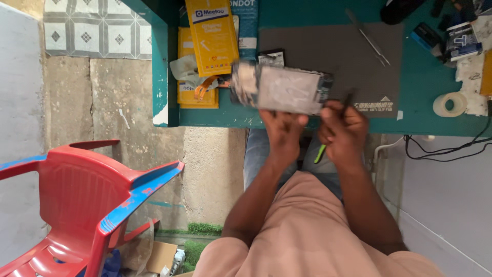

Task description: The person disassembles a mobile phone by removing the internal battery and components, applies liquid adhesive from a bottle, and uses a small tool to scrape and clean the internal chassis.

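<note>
Head view: left hand has its fingers clamped on the lower edge of a blurred, opened grey device above the green worktop. Right hand, fingers closed on a green-handled tool, meets the device's right corner.

Red chair, tape roll, tweezers

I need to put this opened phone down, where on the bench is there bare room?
The grey mat is mostly bare between the opened phone held in the left hand and the tweezers. The teal strip left of the tape roll is free. Crowded: yellow packets and the far right corner.
</note>
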